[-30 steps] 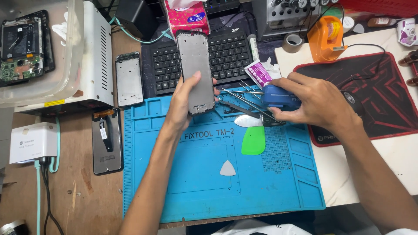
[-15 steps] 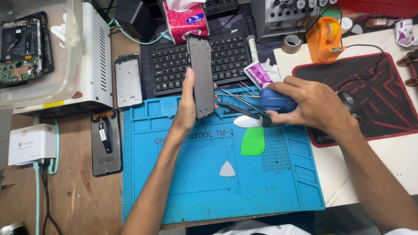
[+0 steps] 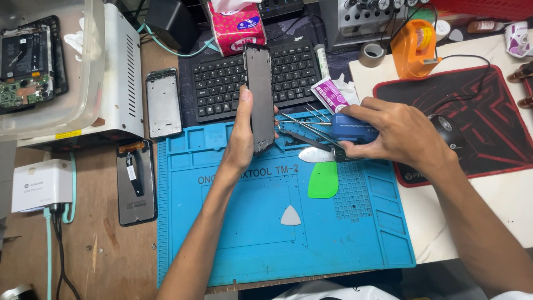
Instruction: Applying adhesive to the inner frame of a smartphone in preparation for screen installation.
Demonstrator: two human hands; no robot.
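Observation:
My left hand (image 3: 242, 136) grips a dark grey phone frame (image 3: 259, 94) by its lower end and holds it upright, edge turned toward me, above the top of the blue repair mat (image 3: 266, 233). My right hand (image 3: 397, 136) rests at the mat's upper right edge, closed on a blue-handled tool (image 3: 350, 129). Metal tweezers (image 3: 302, 123) lie just left of that hand. A green plastic pry card (image 3: 323, 180) and a white triangular pick (image 3: 290, 216) lie on the mat below.
A black keyboard (image 3: 222, 83) sits behind the mat. A silver phone frame (image 3: 163, 103) and a black phone part (image 3: 136, 182) lie at left. A red-and-black mouse pad (image 3: 488, 122), orange tape dispenser (image 3: 415, 50) and pink tissue pack (image 3: 236, 28) stand around.
My left hand has turned the phone frame from nearly flat-faced to edge-on and raised it over the keyboard. My right hand has stayed on the blue tool.

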